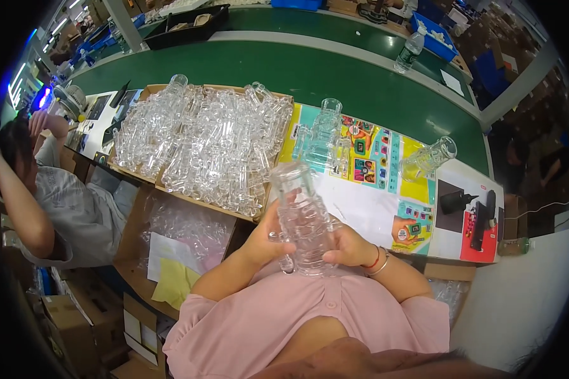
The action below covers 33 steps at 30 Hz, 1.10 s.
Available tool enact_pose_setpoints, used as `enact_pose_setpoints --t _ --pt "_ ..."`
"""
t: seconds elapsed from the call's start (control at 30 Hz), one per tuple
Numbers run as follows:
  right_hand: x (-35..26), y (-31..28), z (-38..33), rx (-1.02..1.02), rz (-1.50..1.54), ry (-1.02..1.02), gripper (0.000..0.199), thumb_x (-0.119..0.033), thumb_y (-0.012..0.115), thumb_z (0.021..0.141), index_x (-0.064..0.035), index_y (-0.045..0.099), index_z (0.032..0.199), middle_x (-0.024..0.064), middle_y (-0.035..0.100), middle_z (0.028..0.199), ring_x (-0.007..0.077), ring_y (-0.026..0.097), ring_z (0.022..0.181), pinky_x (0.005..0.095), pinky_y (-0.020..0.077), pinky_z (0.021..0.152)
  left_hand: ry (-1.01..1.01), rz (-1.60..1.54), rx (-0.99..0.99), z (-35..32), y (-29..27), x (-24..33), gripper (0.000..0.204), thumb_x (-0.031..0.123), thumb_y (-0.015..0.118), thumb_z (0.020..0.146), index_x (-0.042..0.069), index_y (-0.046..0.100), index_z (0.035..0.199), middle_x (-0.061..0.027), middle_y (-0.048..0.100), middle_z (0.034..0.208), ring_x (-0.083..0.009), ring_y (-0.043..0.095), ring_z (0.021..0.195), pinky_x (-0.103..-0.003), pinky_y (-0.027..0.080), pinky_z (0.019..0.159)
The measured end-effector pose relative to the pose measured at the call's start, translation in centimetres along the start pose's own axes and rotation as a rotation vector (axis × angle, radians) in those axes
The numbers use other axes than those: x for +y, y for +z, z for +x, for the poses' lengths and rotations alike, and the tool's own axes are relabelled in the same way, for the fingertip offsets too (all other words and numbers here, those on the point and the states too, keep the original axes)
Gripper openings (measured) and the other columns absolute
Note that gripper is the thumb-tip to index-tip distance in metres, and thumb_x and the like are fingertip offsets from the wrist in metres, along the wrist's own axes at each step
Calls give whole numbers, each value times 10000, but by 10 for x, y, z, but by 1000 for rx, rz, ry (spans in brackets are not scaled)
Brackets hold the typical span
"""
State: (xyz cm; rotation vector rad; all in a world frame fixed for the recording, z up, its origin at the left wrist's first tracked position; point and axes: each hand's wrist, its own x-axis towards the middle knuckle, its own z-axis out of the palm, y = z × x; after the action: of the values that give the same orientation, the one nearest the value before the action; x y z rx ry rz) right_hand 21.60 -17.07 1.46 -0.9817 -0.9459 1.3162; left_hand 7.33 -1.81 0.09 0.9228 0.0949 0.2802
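Close in front of my chest I hold a clear, ribbed, bottle-shaped piece with a narrower neck pointing up and away. My left hand closes on its left side, near a small clear tube-like part at the lower left. My right hand grips the lower right side, thumb against the wall. Both hands' far fingers are partly hidden behind it. Beyond, a similar clear piece stands on the printed sheets. Another clear piece leans at the right.
Two shallow cardboard trays at the left hold many clear tube-like parts. Below them is a box with plastic bags. A green conveyor runs behind, with a water bottle on it. A black clamp-like tool lies right; another person sits left.
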Motion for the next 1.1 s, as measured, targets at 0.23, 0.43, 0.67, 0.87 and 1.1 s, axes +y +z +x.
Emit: enact_pose_setpoints --t 0.23,0.43,0.67,0.87,1.1 --pt "-10 -39 38 351 -1363 -189 306 -135 496 846 -9 506 1125 143 556 1100 287 516 1052 344 418 893 164 -280 185 -20 -16 19 863 104 720 695 40 192 1375 -165 389 1307 -297 416 1200 -441 349 999" --pt "7 -65 74 114 -1769 -429 312 -13 473 769 -33 539 1073 138 563 1050 289 497 1056 349 416 886 159 -50 251 -24 -13 29 857 150 737 685 15 221 1357 -168 437 1251 -291 455 1156 -412 362 980" --pt "-34 -66 43 90 -1316 -176 288 -102 708 685 -57 593 945 81 574 873 227 569 817 336 465 715 139 145 162 -12 -6 37 867 100 756 670 3 231 1353 -158 446 1259 -247 451 1165 -384 363 971" --pt "-69 -54 4 68 -829 -127 239 -112 723 705 -40 631 915 72 618 921 189 594 842 289 462 760 18 231 -6 2 24 41 867 75 752 661 6 231 1350 -155 434 1274 -249 440 1180 -382 355 978" --pt "-67 -48 -28 119 -742 -156 294 -177 699 746 -48 624 1000 80 652 929 193 630 808 274 485 723 -26 239 -113 14 41 33 890 74 761 652 9 220 1355 -154 426 1286 -256 437 1189 -396 345 985"
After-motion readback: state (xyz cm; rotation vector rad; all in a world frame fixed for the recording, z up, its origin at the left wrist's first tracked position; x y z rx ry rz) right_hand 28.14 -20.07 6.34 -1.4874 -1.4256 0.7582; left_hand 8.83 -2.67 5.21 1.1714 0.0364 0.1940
